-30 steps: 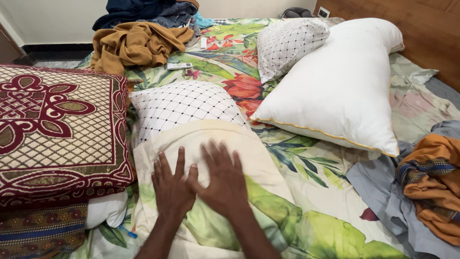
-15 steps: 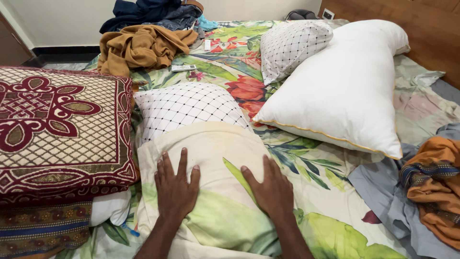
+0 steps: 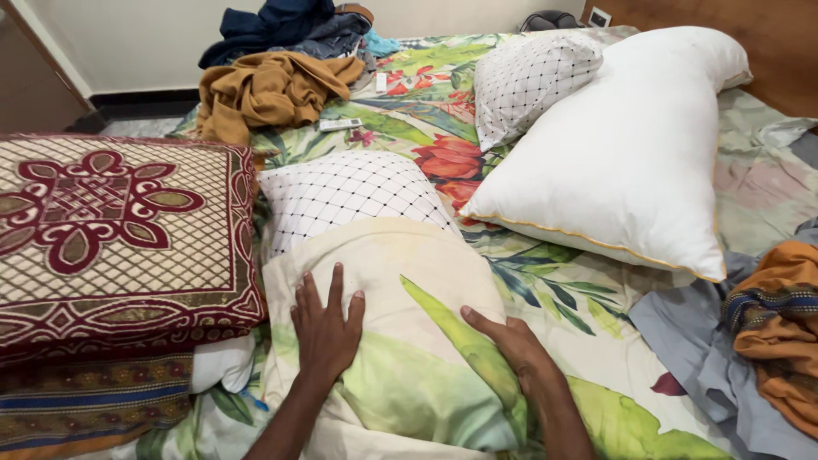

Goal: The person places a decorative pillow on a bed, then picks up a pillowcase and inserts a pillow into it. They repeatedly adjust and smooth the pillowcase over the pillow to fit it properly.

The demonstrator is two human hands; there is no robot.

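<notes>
Both hands lie palm-down on a pillow in a cream cover with large green leaves, which sits on the bed directly in front of the person. The left hand rests flat on the near-left part of the cover, fingers spread and pointing away from the body; it grips nothing, only presses the cloth. The right hand lies along the pillow's right edge, fingers together and extended, palm on the cover where it meets the floral bedsheet; also closed on nothing. Judgement: with one hand out on the flank and the other near the middle, flat and open, the hands look placed to press and smooth the cloth rather than to lift it. Just beyond the left hand's fingertips, touching the far end of the covered pillow, lies a white cushion with black grid lines. To the left of the left hand is a thick maroon-and-cream patterned cushion stacked on other bedding. Beyond and right of the right hand sits a large white pillow with yellow piping, with a second grid cushion leaning against it. A mustard cloth is heaped at the far end, well apart from both hands.
</notes>
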